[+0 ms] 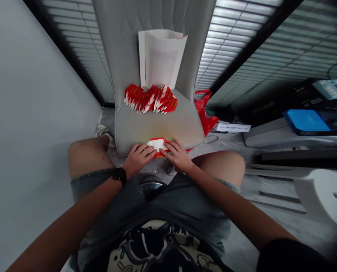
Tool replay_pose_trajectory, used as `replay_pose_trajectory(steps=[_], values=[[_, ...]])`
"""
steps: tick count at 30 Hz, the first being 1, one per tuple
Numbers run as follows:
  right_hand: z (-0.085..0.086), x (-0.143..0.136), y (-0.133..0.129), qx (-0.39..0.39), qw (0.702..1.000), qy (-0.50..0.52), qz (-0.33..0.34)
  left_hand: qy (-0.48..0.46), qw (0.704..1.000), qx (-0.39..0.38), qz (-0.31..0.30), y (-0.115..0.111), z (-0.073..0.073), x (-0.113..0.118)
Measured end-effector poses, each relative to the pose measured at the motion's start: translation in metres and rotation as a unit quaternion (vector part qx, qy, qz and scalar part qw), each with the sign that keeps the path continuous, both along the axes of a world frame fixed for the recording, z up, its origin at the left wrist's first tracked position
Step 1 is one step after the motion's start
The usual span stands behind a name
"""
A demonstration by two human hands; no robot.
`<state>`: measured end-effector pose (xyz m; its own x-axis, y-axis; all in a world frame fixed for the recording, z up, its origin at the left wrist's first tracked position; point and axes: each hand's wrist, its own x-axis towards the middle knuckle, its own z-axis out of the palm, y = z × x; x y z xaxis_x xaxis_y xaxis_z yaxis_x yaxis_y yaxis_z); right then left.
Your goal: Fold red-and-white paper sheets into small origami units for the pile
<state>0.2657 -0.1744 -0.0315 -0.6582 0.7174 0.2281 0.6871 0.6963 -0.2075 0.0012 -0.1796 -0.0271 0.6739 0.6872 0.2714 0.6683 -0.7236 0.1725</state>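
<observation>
Left hand [139,156]: holding the left end of the folded paper [157,143] in a narrow grip, fingers laid over the white face; black watch [119,175] on the wrist.
Right hand [180,154]: holding the opposite end of the same piece, also narrowly, fingertips on top and pointing inward.
Folded paper: between the two hands, at the front edge of the grey seat [154,124]; white in the middle, red along the margins. Resting on the seat or held just off it: cannot tell.
Red pieces [150,99]: packed in a leaning, overlapping row farther back on the seat, white edges showing.
White paper bag [162,62]: upright behind the row, against the backrest [154,15], open at the top.
Red plastic bag [205,117]: just beside the seat, on the right.
White stool [326,196]: well apart, far right.
</observation>
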Motion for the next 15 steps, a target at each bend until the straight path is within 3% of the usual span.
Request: replay_pose_trajectory(steps=[8,15], values=[[-0.003,0.000,0.001,-0.007,0.999,0.024,-0.026,-0.017,1.000,0.009,0.002,0.001,-0.005,-0.002],[0.015,-0.006,0.005,-0.027,0.996,0.057,-0.057,-0.068,0.997,-0.006,0.036,0.009,0.000,0.001]])
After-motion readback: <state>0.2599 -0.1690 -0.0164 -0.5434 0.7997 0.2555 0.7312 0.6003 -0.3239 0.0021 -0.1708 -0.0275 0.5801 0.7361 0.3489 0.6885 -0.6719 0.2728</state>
